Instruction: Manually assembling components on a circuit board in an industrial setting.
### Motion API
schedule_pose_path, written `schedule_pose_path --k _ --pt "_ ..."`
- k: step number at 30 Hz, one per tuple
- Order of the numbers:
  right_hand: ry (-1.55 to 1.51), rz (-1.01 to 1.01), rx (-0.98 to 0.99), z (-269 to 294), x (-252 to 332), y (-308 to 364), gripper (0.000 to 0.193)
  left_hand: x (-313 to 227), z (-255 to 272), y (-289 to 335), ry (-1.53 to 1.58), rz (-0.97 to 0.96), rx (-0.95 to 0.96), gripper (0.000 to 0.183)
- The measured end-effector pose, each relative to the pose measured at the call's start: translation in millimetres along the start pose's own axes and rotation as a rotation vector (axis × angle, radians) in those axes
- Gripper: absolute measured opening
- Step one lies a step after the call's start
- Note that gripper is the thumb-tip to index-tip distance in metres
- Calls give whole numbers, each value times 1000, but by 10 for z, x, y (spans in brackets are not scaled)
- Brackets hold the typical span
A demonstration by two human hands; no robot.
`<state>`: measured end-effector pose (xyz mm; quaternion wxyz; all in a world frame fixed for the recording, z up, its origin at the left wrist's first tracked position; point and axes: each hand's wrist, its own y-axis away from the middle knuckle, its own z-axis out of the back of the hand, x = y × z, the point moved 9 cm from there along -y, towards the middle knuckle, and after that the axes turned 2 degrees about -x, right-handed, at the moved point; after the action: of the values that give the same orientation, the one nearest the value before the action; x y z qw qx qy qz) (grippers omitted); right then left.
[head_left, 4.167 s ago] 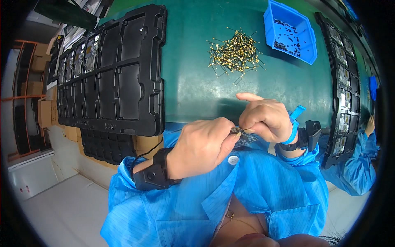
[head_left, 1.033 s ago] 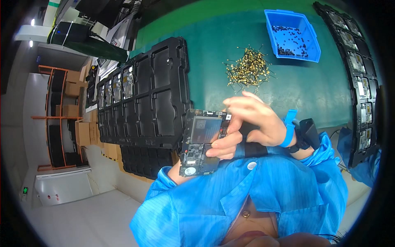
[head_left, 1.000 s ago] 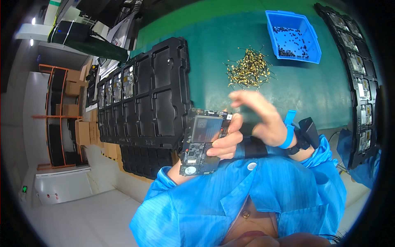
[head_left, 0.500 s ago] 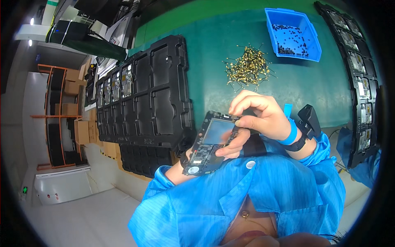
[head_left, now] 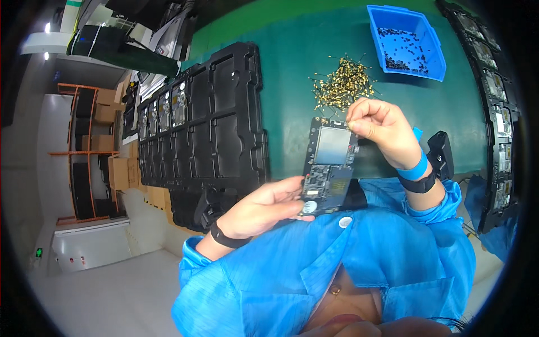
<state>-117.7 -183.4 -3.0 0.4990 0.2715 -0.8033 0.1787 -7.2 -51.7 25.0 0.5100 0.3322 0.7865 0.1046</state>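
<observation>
Left hand [head_left: 261, 210] grips lower end of circuit board [head_left: 328, 165], held above green table [head_left: 292, 67]. Right hand [head_left: 382, 129] pinched closed at board's top edge — held part too small to tell. Risk: thin grip, board may tilt, slip — tiny part may drop.

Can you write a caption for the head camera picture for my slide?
Left hand holds a phone circuit board while the right hand pinches at its top corner, near gold parts on a green table.

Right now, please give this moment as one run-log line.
left hand: holds circuit board | right hand: pinched at board's top edge | brass parts pile | blue bin
</observation>
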Motion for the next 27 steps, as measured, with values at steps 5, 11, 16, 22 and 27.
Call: schedule_pose_path --k 5,11,16,22,27 --pt "-38 9 -44 77 -25 -12 9 -63 3 -48 -99 43 -47 40" --pt "-9 -50 -48 84 -96 -54 11 15 -26 -243 -272 77 -70 34" --pt "-49 -27 -110 193 -126 -68 15 209 -17 -387 -242 148 -66 27" --pt "-34 12 -112 153 -86 -136 20 -105 185 -319 -424 120 -188 22" --pt "43 132 -211 237 49 -16 34 -473 374 -309 -433 8 -314 20"
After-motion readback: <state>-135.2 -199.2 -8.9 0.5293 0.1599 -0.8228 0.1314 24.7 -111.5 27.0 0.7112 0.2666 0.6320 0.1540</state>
